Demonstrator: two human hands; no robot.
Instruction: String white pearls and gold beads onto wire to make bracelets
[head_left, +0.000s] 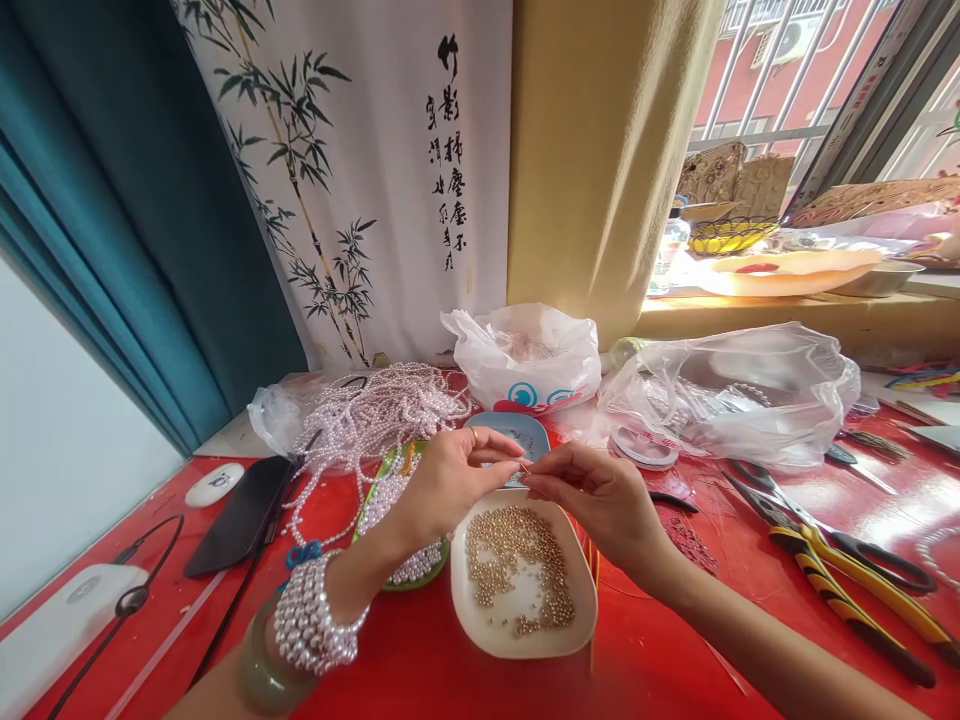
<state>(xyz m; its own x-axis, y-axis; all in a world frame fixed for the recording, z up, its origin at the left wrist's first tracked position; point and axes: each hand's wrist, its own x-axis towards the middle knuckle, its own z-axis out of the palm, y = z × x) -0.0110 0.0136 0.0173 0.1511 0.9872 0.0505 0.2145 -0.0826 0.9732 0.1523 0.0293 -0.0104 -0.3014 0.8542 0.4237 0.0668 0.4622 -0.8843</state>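
Note:
My left hand point(454, 475) and my right hand point(592, 490) meet above a cream dish point(517, 640) of gold beads point(555, 600). Both are closed in a pinch, fingertips nearly touching. Something thin and tiny shows between them, too small to name. A bracelet of pearl-like beads point(311, 620) and a green bangle point(274, 665) circle my left wrist. Behind my hands sits a blue dish point(529, 430), partly hidden. Under my left forearm lies a green dish point(439, 572) of white beads point(416, 568), also partly covered.
Bead strands point(390, 410) heap at the back left, near a black phone point(240, 515). Plastic bags point(525, 350) stand along the back. On the right lie scissors point(877, 555), yellow-black pliers point(825, 590) and a tape roll point(643, 448). Red beads point(686, 540) lie beside my right forearm.

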